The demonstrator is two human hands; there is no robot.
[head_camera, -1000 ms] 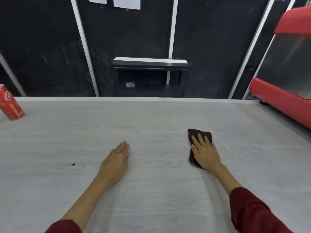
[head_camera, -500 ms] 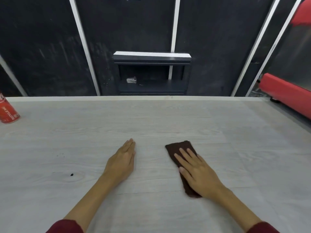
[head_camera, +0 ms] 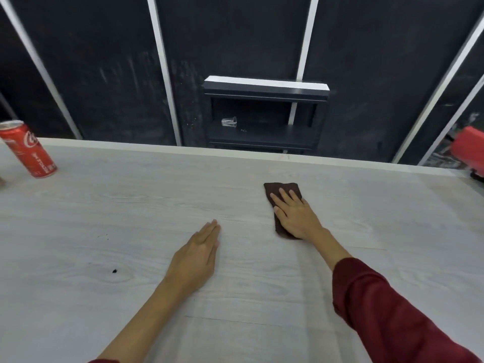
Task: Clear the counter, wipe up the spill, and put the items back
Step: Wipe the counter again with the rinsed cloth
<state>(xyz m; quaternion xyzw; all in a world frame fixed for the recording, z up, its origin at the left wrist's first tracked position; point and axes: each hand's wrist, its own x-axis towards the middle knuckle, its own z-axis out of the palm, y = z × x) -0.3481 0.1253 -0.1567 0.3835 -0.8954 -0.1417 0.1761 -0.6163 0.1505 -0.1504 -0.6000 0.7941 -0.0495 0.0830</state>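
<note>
A dark brown cloth (head_camera: 277, 189) lies flat on the pale wood-grain counter (head_camera: 131, 205), right of centre. My right hand (head_camera: 294, 214) presses down on it with straight, spread fingers, covering most of it. To its left, my left hand (head_camera: 199, 254) rests palm down on the bare counter, fingers straight and together, holding nothing. A red cola can (head_camera: 27, 149) stands at the far left near the back edge. A few small dark specks (head_camera: 114, 271) dot the counter left of my left hand.
Behind the counter's back edge is a dark panelled wall with white strips and a recessed shelf (head_camera: 262, 134) holding a tipped clear plastic cup (head_camera: 229, 122). A red machine (head_camera: 468, 148) sits at the far right edge.
My right hand slid the cloth toward me and leftward, then pushed it away again to the right and farther back. My left hand stayed flat in place. The view shifted.
</note>
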